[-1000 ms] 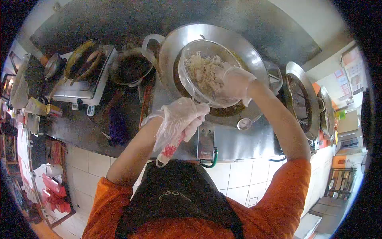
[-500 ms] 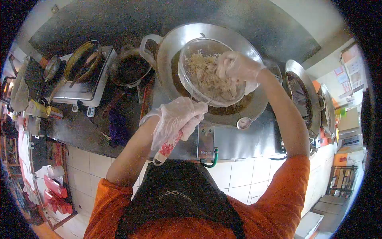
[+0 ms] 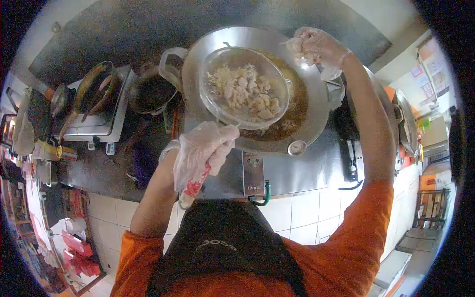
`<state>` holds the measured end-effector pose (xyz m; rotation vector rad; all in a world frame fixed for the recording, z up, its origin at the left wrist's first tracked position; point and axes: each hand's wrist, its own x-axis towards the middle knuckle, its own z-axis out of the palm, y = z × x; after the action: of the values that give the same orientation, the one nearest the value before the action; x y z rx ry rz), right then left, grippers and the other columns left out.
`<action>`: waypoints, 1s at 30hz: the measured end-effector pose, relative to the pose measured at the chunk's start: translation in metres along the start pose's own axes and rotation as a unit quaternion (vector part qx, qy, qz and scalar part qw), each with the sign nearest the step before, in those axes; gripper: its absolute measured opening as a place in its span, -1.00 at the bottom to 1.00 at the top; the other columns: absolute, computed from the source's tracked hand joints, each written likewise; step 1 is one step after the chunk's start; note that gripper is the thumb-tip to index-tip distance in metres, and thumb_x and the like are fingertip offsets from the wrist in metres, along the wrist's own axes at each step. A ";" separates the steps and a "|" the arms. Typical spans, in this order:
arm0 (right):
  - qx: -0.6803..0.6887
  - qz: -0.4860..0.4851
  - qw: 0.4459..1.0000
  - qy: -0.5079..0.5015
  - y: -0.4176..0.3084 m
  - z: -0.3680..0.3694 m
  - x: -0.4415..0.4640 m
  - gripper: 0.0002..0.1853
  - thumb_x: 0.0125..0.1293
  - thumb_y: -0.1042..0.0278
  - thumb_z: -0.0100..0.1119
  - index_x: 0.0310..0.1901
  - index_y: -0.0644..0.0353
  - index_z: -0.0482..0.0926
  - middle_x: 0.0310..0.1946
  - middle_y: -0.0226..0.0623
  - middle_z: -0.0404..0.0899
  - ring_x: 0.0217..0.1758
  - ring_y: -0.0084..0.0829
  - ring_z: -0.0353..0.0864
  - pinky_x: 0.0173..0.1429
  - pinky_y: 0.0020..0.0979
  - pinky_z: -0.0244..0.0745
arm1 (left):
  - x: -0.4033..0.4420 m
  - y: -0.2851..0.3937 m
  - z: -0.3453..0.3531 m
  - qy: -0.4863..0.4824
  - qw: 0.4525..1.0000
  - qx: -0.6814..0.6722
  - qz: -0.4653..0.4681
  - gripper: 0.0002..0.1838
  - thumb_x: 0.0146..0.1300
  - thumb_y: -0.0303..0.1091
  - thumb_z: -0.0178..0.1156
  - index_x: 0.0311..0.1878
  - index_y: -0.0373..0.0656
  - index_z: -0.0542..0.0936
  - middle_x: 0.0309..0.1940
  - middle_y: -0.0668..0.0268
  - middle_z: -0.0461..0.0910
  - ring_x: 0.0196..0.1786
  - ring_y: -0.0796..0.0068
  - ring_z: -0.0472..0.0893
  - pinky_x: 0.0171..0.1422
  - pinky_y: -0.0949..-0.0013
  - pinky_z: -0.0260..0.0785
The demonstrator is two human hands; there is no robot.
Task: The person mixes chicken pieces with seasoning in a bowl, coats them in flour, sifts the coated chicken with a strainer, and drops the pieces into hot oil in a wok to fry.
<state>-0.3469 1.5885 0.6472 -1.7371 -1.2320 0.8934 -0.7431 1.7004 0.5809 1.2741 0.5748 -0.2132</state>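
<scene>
A round mesh strainer (image 3: 247, 57) is held over a wide metal wok (image 3: 316, 119) with brown oil (image 3: 300, 101) in it. Lumpy, pale, coated pieces of food (image 3: 243, 89) lie in the strainer. My gloved left hand (image 3: 208, 148) is closed around its handle (image 3: 194, 187), which has red and white markings. Above the wok's upper right rim, my gloved right hand (image 3: 324, 49) is closed on a clump of similar coated food (image 3: 297, 45). A small round dial thermometer (image 3: 297, 148) sits at the wok's near rim.
To the left stand a dark pot (image 3: 151, 94) and a portable stove (image 3: 116, 126) carrying a pan (image 3: 94, 84). More large pans (image 3: 408, 123) are on the right, partly behind my right arm. A control box (image 3: 254, 173) with a green hose (image 3: 267, 190) is at the counter's front.
My right hand has left the strainer and moved up and right with a clump of food. The strainer and my left hand have shifted slightly left.
</scene>
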 end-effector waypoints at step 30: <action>-0.500 -0.062 0.864 0.023 -0.052 0.111 0.016 -0.73 0.17 0.42 0.17 -0.08 0.24 0.61 -0.20 -0.15 0.66 -0.24 -0.40 0.64 -0.06 -0.38 0.56 | -0.013 0.017 0.009 -0.007 0.991 0.131 0.013 -0.54 0.36 0.04 0.05 -0.59 -0.04 0.44 -0.79 0.48 0.33 -0.77 0.61 0.31 -0.67 0.45 0.09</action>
<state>-0.4606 1.6377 0.6458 -2.3747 -1.9374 0.0644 -0.7438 1.6945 0.6039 1.5317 0.5299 -0.2814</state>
